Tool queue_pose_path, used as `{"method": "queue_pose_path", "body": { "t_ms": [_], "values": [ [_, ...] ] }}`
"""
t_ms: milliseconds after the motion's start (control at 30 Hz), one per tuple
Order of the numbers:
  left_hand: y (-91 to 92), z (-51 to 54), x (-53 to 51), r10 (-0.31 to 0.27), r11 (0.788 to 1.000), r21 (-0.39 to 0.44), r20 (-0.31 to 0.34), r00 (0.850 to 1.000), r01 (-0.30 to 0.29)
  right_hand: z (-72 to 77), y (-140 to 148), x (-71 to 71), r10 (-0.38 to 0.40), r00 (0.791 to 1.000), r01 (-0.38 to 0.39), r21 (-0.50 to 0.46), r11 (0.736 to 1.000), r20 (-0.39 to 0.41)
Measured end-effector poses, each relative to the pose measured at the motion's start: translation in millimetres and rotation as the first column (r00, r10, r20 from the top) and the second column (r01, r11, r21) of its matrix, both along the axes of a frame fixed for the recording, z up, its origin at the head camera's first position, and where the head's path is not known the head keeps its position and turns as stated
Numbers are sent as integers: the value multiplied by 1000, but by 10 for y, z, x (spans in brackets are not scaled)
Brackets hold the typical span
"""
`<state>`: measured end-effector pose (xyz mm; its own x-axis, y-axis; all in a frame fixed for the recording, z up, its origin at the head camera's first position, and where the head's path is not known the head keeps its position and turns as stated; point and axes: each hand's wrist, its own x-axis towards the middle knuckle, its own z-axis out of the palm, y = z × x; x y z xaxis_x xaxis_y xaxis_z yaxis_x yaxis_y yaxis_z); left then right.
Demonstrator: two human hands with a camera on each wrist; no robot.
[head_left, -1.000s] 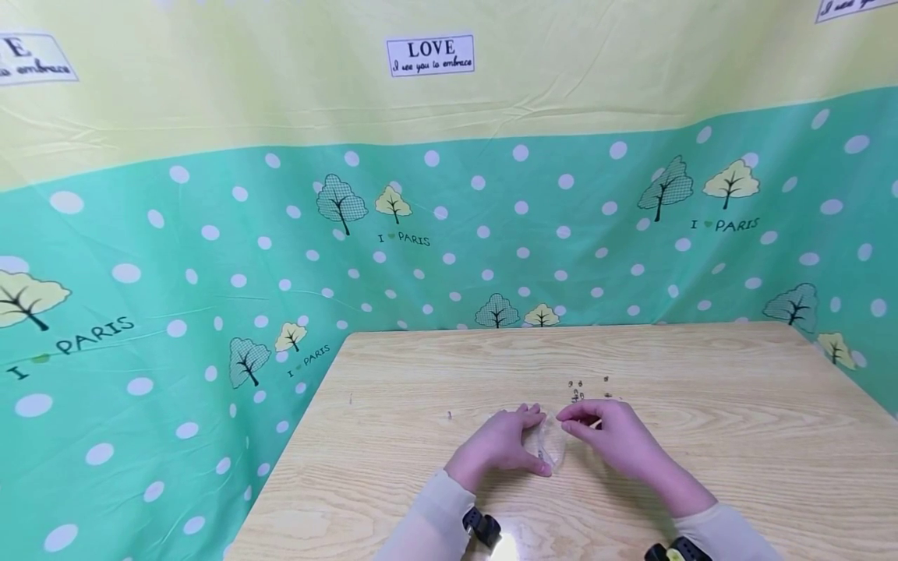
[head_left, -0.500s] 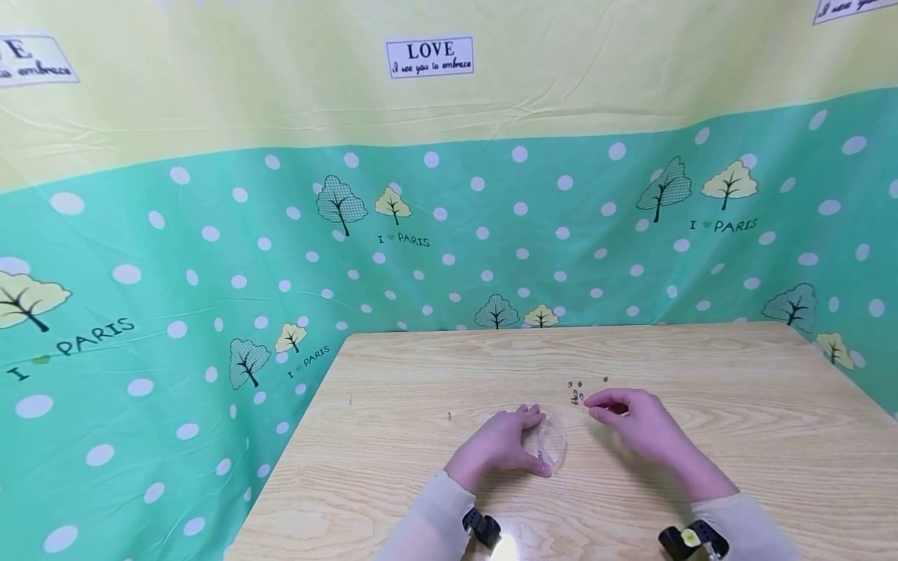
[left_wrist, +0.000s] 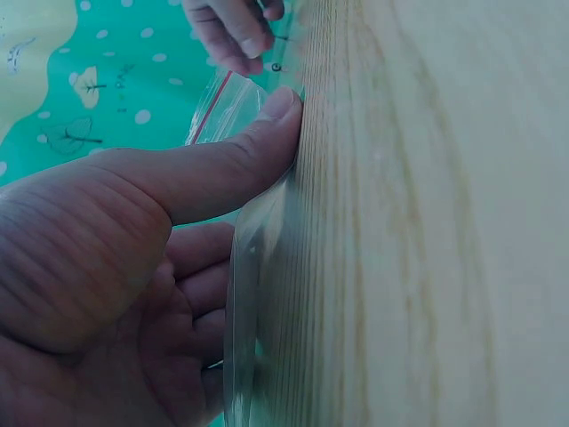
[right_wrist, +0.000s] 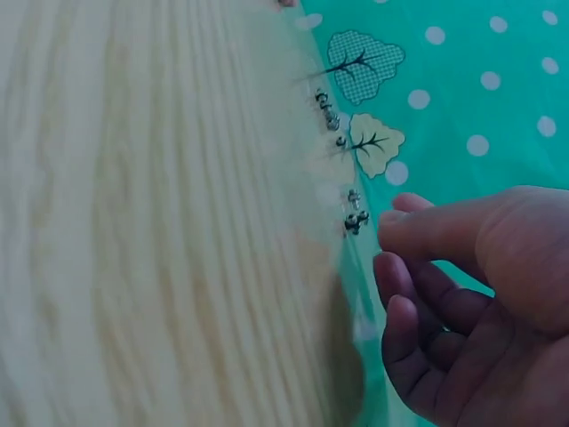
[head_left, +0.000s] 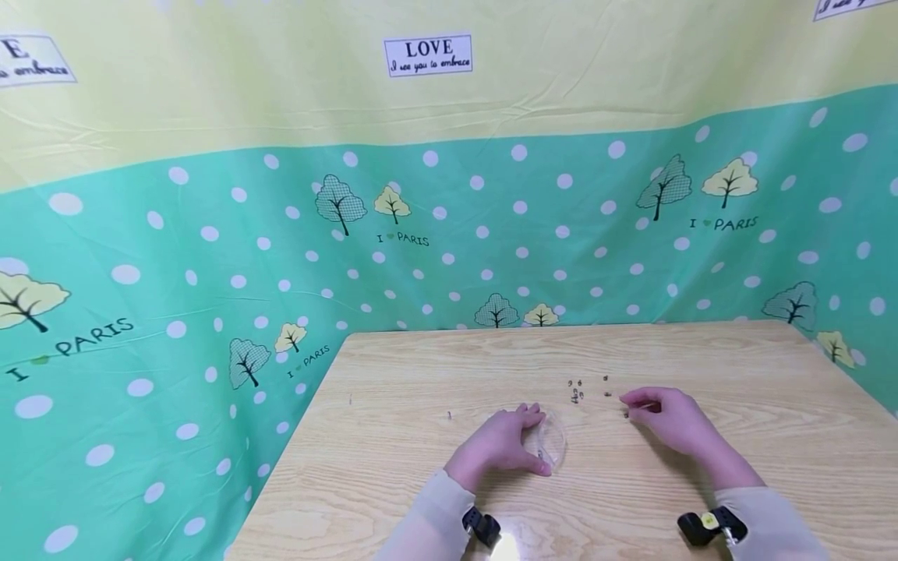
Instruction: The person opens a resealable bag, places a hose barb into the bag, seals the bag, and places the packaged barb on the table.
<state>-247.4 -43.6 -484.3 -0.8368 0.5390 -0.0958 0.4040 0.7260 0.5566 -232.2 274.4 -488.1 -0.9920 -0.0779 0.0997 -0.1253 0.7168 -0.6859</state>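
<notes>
My left hand (head_left: 501, 442) holds a clear plastic zip bag (head_left: 553, 442) down on the table, thumb on its near side and fingers at the far side. In the left wrist view, the bag (left_wrist: 253, 233) bulges beside the palm and shows a red strip at its mouth. My right hand (head_left: 669, 419) hovers just right of some small dark metal pieces (head_left: 607, 394), its fingers loosely bent. One small piece (head_left: 626, 415) lies right by its thumb. In the right wrist view, nothing shows between thumb and fingers, and several dark pieces (right_wrist: 356, 221) lie past the fingertips.
A cluster of several small dark pieces (head_left: 575, 393) lies behind the bag. A tiny scrap (head_left: 449, 415) sits left of the left hand. The wooden table (head_left: 393, 499) ends at a green dotted cloth (head_left: 421, 265) hanging behind.
My right hand has moved from the bag's mouth to the right, past the cluster, to the loose pieces on the right. The left hand has stayed on the bag.
</notes>
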Motion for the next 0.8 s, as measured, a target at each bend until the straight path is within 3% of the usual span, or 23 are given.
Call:
{"method": "queue_pose_path", "body": {
  "t_ms": [267,500,800],
  "values": [
    [-2,-5,3,4,1000,-4,2,1000,-4,-34,45,-5,35,999,-37,51,998,30],
    [12,2,2,7,1000,0,11,1000,-7,-69,39,2,44,999,-43,101,994,-9],
    [0,6,4,-3,1000,1,3,1000,3,-88,41,-9,36,999,-35,92,995,-11]
  ]
}}
